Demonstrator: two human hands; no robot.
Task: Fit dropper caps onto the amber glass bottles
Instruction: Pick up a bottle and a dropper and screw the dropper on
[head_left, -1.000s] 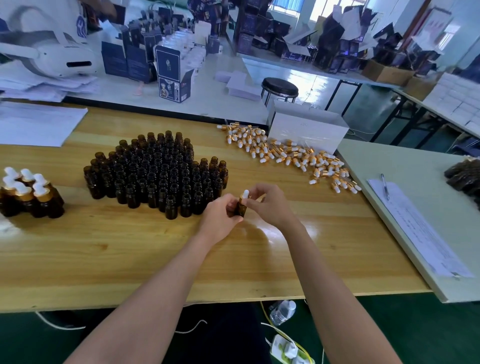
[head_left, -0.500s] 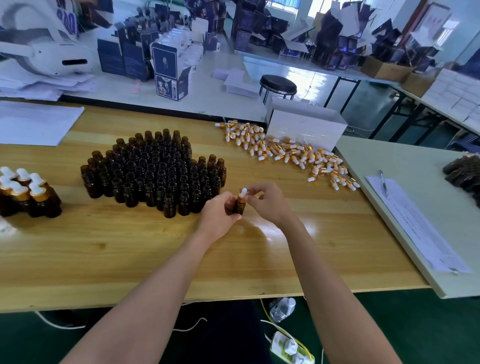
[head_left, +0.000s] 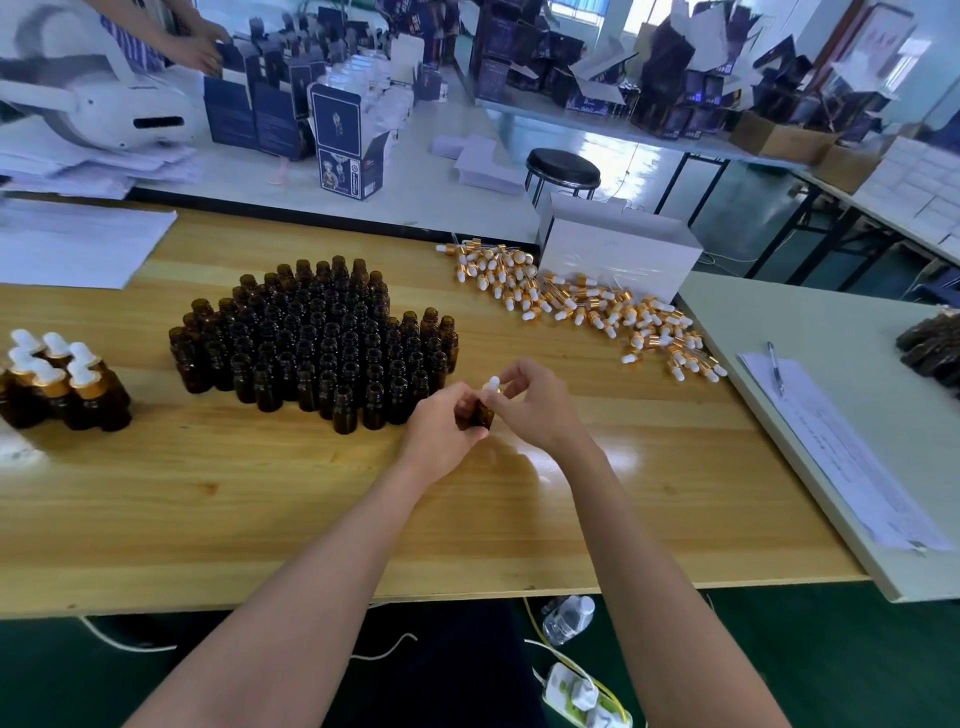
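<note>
a long wooden surface (head_left: 208, 493) fills most of the view, with a paler surface (head_left: 831, 332) butted against its right end. on that paler surface lies a printed sheet (head_left: 852, 467) with a pen (head_left: 775, 364) on its far corner.

left of centre on the wooden surface stands a tight cluster of open amber bottles (head_left: 311, 338), all upright and uncapped, packed shoulder to shoulder. to the far right of the cluster a loose heap of dropper caps (head_left: 571, 301), gold collars and white bulbs, is strewn in a band running toward the right edge. a white box (head_left: 618, 249) sits just behind that heap at the surface's far edge. a stack of white paper (head_left: 67, 244) rests at the far left corner. near the left edge, well apart from the open cluster, a small group of capped bottles (head_left: 57, 384) stands upright, each with a white bulb on top.

both forearms reach in from the bottom of the view and meet just in front of the cluster's near right corner. the left hand (head_left: 441, 431) has its fingers curled round one amber bottle (head_left: 480, 413), holding it upright just above the wood. the right hand (head_left: 535, 405) pinches a dropper cap (head_left: 491, 384) with thumb and fingertips at the bottle's neck; only the white bulb shows above the fingers. whether the cap is fully seated i cannot tell, as the fingers hide the collar.
</note>
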